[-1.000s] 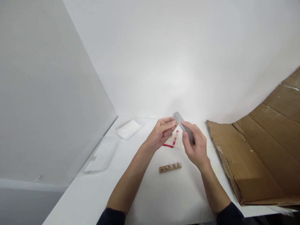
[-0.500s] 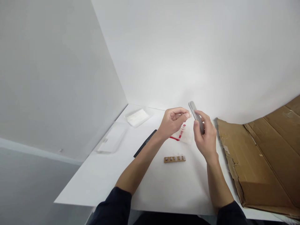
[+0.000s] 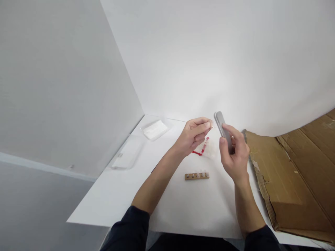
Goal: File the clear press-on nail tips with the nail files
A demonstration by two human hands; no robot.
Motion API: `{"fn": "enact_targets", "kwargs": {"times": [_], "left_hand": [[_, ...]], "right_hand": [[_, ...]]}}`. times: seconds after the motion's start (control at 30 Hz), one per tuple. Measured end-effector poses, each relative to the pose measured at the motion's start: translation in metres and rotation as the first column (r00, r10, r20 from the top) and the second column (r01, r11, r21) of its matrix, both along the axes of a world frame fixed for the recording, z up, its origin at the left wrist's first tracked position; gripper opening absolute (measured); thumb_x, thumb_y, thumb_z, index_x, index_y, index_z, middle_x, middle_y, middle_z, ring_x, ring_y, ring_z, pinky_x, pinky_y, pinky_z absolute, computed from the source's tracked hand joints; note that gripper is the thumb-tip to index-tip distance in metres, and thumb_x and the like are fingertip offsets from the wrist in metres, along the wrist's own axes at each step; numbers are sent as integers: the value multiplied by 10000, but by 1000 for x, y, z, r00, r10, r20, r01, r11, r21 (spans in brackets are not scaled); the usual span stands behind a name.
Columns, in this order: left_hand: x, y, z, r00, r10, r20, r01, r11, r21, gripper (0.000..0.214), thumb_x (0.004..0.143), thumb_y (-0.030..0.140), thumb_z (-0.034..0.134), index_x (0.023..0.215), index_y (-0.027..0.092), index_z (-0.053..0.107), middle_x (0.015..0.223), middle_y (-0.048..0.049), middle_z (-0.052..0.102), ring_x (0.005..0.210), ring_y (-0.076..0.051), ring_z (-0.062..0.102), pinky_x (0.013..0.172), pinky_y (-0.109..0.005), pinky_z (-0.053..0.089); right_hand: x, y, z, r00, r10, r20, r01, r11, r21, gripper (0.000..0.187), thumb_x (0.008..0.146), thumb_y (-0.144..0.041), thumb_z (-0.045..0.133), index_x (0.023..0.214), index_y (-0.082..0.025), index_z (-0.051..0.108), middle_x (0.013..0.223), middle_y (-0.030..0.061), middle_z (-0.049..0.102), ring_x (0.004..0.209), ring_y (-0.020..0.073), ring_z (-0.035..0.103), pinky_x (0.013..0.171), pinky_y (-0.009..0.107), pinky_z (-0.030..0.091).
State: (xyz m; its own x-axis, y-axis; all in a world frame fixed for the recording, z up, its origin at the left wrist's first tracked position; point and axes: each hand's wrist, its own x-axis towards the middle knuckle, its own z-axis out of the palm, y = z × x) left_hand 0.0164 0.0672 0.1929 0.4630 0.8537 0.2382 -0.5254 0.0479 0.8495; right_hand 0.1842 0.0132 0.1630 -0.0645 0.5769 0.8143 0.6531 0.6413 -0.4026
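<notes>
My left hand pinches a tiny clear piece between thumb and fingertips; its kind is too small to make out. My right hand is wrapped round a slim grey bar-shaped device with rounded ends, which tilts up toward the left. A small gap separates the device's upper end from the pinched piece. Below and behind both hands lies a clear packet with red print, partly covered by my left hand. Nearer to me, a short brown strip carries a row of several small pegs with clear tips.
A clear packet with white contents lies at the back left of the white table. Closer to the left edge is a clear plastic case. Folded cardboard covers the right side. White walls stand behind and at left.
The view has shifted slightly. My right hand has raised the grey device a little and set it more upright. My left forearm now covers nearly all of the black object on the table.
</notes>
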Motion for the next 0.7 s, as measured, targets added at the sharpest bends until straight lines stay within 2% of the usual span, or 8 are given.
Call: {"fn": "enact_targets", "kwargs": {"times": [0.23, 0.37, 0.43, 0.6, 0.7], "left_hand": [[2, 0, -2, 999, 24, -24, -24, 1000, -9, 434, 754, 503, 891, 756, 160, 624, 624, 89, 438, 400, 10, 207, 309, -146, 131], [2, -1, -4, 998, 53, -35, -53, 999, -2, 432, 758, 511, 893, 768, 162, 639, 612, 92, 420, 394, 10, 206, 313, -141, 135], [2, -1, -4, 997, 65, -31, -65, 998, 11, 423, 759, 506, 898, 788, 161, 656, 621, 89, 439, 388, 15, 206, 313, -141, 132], [1, 0, -7, 998, 48, -28, -47, 999, 18, 394, 794, 487, 882, 805, 160, 663, 633, 83, 453, 385, 16, 208, 311, -141, 129], [0, 0, -7, 999, 26, -22, -26, 1000, -5, 399, 791, 477, 884, 779, 162, 639, 628, 88, 430, 389, 16, 189, 307, -135, 139]], "right_hand": [[0, 1, -1, 1000, 14, -16, -14, 1000, -7, 390, 1060, -185, 548, 1418, -329, 604, 895, -10, 654, 614, 132, 530, 577, 300, 499], [2, -1, 4, 1000, -15, -18, 14, 1000, -20, 397, 1063, -174, 542, 1419, -336, 605, 990, 6, 697, 648, 128, 549, 605, 303, 514], [2, -3, 5, 1000, 2, -14, -3, 999, -39, 389, 1065, -187, 540, 1417, -337, 608, 958, 1, 686, 640, 130, 547, 598, 303, 514], [3, -3, 3, 999, -2, -39, 1, 999, -41, 361, 1079, -212, 531, 1414, -325, 602, 955, 8, 680, 630, 135, 538, 594, 311, 519], [3, -2, 3, 999, 38, -17, -39, 998, -57, 348, 1082, -234, 534, 1411, -320, 604, 910, 3, 669, 621, 140, 535, 583, 309, 518]]}}
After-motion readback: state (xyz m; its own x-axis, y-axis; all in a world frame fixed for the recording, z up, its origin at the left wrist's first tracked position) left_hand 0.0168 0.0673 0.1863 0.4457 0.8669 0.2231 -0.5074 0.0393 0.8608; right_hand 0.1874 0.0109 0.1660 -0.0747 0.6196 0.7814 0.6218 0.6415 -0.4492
